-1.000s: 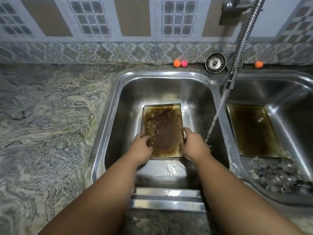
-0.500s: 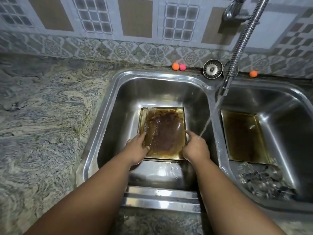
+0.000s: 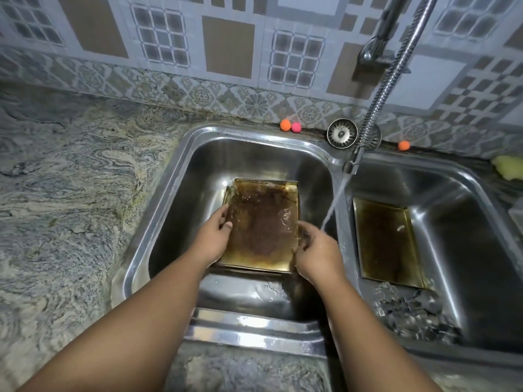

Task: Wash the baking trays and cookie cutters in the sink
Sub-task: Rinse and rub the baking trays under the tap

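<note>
Held tray: a dirty baking tray (image 3: 263, 224), brown and crusted inside with water over its floor, is in the left basin (image 3: 175, 210) of a steel double sink, its far end raised a little.
Left hand (image 3: 213, 239): grips the tray's left rim, thumb lying on the inside, fingers hidden beneath.
Right hand (image 3: 317, 250): holds the right rim near the front corner; the fingers curl over the edge but are blurred.
Hands together or apart: apart, one on each long side of the tray.
Under the tray: a thin metal edge shows just below its near end; I cannot tell what it belongs to.
Water (image 3: 335, 202): a thin stream falls slanting from the nozzle and lands just beside the right hand.
Spray hose (image 3: 387, 80): a ribbed metal hose hangs from the wall tap to the divider between the basins.
Right basin (image 3: 467, 250): a second baking tray (image 3: 387, 241), stained dark, lies flat on the bottom.
Cookie cutters (image 3: 410, 315): a heap of metal shapes just in front of that tray.
Back ledge: a sink strainer (image 3: 341, 133) behind the hose, an orange ball (image 3: 285, 124) touching a pink ball (image 3: 296, 127), another orange one (image 3: 403, 145) further right.
Far right: a yellow sponge (image 3: 509, 168) at the rim.
Counter (image 3: 70, 193): veined grey stone to the left.
</note>
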